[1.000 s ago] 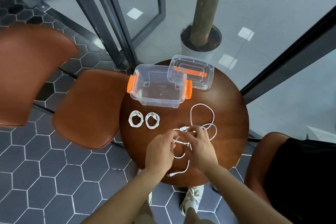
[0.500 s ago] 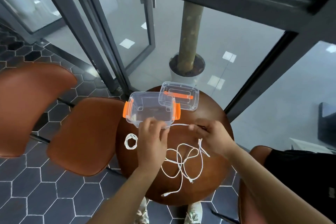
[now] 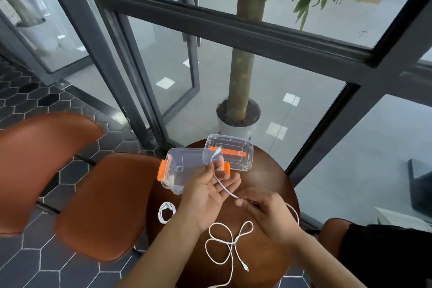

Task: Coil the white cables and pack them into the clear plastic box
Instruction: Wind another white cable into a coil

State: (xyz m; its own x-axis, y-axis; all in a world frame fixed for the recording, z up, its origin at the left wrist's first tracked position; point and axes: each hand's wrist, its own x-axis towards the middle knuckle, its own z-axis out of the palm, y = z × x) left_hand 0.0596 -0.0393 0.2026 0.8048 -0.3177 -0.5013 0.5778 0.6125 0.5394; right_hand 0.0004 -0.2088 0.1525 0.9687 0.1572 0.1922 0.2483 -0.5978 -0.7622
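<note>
We see left hand (image 3: 210, 190) palm-up, pinching white cable (image 3: 225, 189) near its plug end; right hand (image 3: 264, 213) pinches it further along. Slack loops on round surface (image 3: 268, 175). Coiled cable (image 3: 166, 212) at left; clear box (image 3: 187, 163) and lid (image 3: 236, 159) behind.

Bare forearms (image 3: 161, 255), left grip (image 3: 210, 192), right grip (image 3: 268, 215)

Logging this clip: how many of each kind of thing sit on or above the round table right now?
Clear plastic box: 1
Clear lid: 1
Coiled white cable in view: 1
Uncoiled white cable bunch: 1 (strand count unclear)
Total: 4
</note>
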